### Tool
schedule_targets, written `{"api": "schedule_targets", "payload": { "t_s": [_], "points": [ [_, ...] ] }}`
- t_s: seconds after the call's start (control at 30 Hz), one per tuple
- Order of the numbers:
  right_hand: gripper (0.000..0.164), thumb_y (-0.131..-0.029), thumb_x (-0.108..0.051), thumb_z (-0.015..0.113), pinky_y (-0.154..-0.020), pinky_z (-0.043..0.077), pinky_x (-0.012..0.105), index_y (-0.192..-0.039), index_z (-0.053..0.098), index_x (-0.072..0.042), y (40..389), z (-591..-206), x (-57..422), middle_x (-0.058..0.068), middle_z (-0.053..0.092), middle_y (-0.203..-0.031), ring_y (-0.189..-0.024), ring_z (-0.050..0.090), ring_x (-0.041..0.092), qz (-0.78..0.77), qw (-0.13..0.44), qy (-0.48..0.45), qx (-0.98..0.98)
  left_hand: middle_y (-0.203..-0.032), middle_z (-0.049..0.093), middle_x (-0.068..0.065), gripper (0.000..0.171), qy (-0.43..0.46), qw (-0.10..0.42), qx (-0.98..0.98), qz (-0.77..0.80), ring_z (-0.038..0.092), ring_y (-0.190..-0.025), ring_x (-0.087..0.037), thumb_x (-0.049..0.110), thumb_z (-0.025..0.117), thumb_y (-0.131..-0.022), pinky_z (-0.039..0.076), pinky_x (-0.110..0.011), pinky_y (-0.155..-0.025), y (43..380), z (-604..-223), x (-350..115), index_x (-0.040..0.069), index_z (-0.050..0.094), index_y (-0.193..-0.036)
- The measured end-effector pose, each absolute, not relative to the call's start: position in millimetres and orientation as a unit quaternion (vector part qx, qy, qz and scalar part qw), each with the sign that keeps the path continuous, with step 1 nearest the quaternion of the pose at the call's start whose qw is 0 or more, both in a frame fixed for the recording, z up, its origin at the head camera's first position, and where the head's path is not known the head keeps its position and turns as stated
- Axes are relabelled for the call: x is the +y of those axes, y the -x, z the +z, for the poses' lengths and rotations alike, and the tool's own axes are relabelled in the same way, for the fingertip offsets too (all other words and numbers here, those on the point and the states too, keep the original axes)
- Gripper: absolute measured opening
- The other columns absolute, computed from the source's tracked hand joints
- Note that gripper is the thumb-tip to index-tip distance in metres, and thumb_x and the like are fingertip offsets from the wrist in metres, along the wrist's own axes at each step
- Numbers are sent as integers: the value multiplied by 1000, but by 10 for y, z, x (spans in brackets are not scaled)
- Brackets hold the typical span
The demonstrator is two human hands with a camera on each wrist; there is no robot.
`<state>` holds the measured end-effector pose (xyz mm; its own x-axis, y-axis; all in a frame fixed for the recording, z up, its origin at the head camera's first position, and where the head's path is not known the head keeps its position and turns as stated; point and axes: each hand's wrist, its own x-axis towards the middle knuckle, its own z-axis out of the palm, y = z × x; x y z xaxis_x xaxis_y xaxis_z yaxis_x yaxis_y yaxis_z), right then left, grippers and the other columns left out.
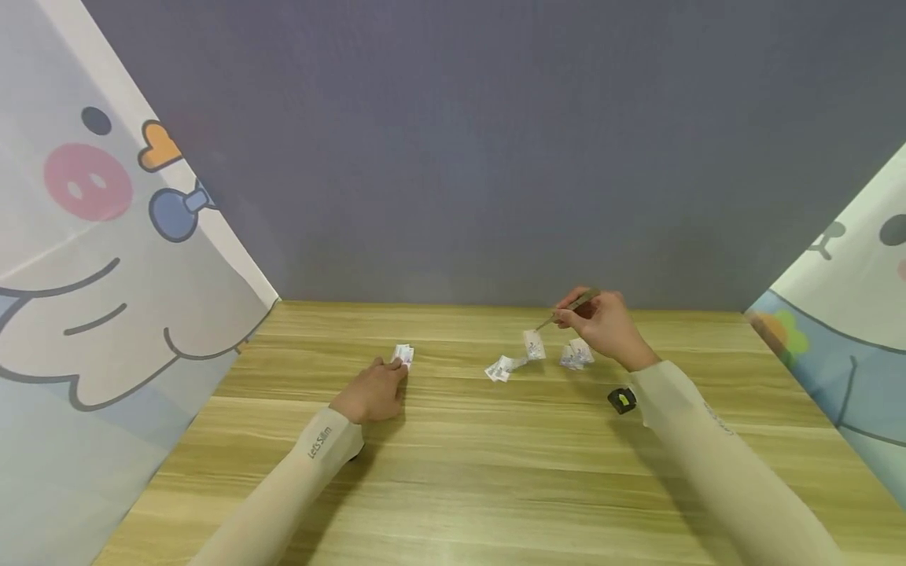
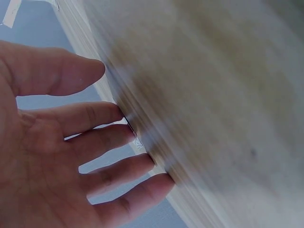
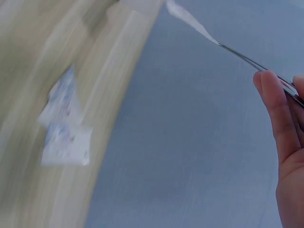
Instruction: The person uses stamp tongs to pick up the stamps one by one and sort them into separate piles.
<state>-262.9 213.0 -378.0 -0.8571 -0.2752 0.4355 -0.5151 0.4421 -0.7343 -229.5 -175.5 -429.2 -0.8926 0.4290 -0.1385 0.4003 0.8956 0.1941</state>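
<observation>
My right hand [image 1: 605, 324] pinches a pair of metal tweezers [image 3: 249, 61] between thumb and fingers. From the tweezers' tips hangs a small white printed packet [image 1: 534, 345], gripped at one edge and raised above the table. Below and to its left lie several similar packets [image 1: 500, 368], overlapping. More packets [image 1: 576, 354] rest under the right hand, two of them showing side by side in the right wrist view. Over to the left, my left hand [image 1: 371, 391] has its fingers extended and spread, fingertips on the tabletop at the near edge of another small packet stack [image 1: 403, 353].
A small black object with a yellow-green mark [image 1: 622, 400] sits beside the right wrist. The wood-grain table [image 1: 453, 479] ends at a grey upright panel [image 1: 453, 157] behind. Cartoon-printed cloths [image 1: 106, 314] flank both sides.
</observation>
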Motion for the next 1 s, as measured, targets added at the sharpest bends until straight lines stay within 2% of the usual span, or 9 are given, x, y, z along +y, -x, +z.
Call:
{"api": "schedule_targets", "payload": {
  "t_s": [0.4,0.57,0.8,1.0],
  "points": [
    [10,-89,-12,67,-59,56,27,-89,67,-2,2626,-3854,2532,11,68,-86,-68,67,15,460,155,-184,-855,-145,36,-20,51,-205,98,970,90,36,-127,-39,8,54,-89,32,-52,-105,2271,-4285,-1759,-3,45,-138],
    [7,-90,-11,65,-57,55,24,-87,66,-4,2663,-3999,2726,8,69,-82,-65,67,12,419,155,-155,-881,-146,35,-20,52,-203,100,970,89,34,-130,-41,9,55,-89,30,-52,-106,2270,-4281,-1759,-4,44,-138],
    [9,-90,-12,64,-54,55,28,-88,66,-4,2705,-4169,2813,9,70,-78,-71,68,32,398,132,-134,-898,-146,35,-20,52,-202,100,970,88,33,-130,-40,9,55,-89,30,-51,-107,2278,-4281,-1753,-3,44,-138],
    [9,-89,-15,67,-53,52,25,-87,67,-6,2727,-4184,2765,7,69,-76,-70,67,31,384,146,-131,-902,-146,35,-20,52,-208,99,969,90,33,-130,-41,9,54,-89,30,-53,-106,2278,-4267,-1742,-3,44,-138]
  ]
}}
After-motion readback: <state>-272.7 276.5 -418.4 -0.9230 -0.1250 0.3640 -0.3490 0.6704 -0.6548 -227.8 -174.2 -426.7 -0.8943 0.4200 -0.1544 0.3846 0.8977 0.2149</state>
